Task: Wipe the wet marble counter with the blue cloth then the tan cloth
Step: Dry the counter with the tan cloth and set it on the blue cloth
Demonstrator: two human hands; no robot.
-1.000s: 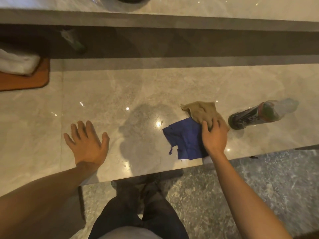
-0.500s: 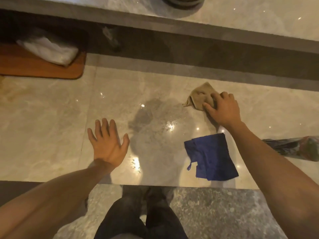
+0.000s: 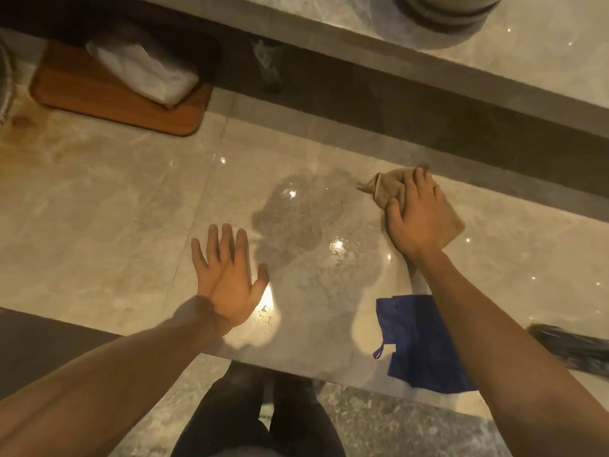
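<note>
My right hand (image 3: 416, 216) presses down on the tan cloth (image 3: 384, 189), bunched on the marble counter (image 3: 108, 206) near its back edge. The cloth sticks out left of my fingers and right of my wrist. A glistening wet patch (image 3: 306, 232) spreads across the counter just left of that cloth. The blue cloth (image 3: 417, 344) lies flat at the counter's front edge, partly under my right forearm, untouched. My left hand (image 3: 227, 275) rests flat on the marble with fingers spread, left of the wet patch, holding nothing.
A wooden board (image 3: 112, 100) carrying a white folded cloth (image 3: 145, 70) sits at the back left. A dark bottle (image 3: 573, 351) lies on its side at the right edge. A raised marble ledge (image 3: 428, 57) runs behind, with a round grey base (image 3: 448, 11) on it.
My right hand took the tan cloth off the blue one and slid it toward the counter's back, then kept pushing it. The view shifted and tilted. My left hand stayed flat.
</note>
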